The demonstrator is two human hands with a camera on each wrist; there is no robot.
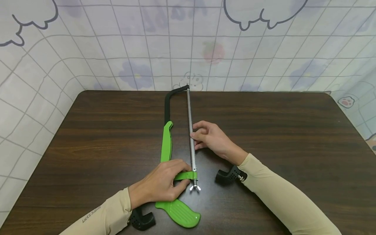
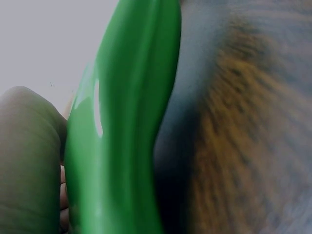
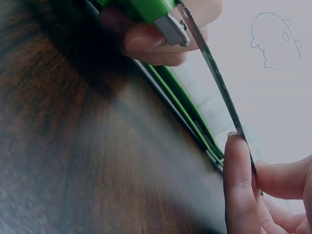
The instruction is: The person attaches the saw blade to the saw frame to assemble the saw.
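Observation:
A hacksaw with a green body [image 1: 166, 143] and black front frame [image 1: 167, 106] lies lengthwise along the table, its blade [image 1: 191, 153] on the right side. My left hand [image 1: 160, 182] grips the green frame near the handle [image 1: 182, 213], thumb and fingers about the green blade bracket [image 1: 186, 176]. A silver wing nut [image 1: 195, 187] sticks out below that bracket. With thumb and fingers my right hand [image 1: 214, 140] pinches the blade around its middle. The right wrist view shows the toothed blade edge [image 3: 219, 83] running down between the fingertips. Smooth green handle [image 2: 122, 112] fills the left wrist view.
The dark wooden table [image 1: 279, 130] spreads out around the saw. Behind it hangs a white gridded cloth [image 1: 249, 49] with printed clouds and flowers. Black wrist mounts [image 1: 227, 176] hang under both forearms, near the tabletop.

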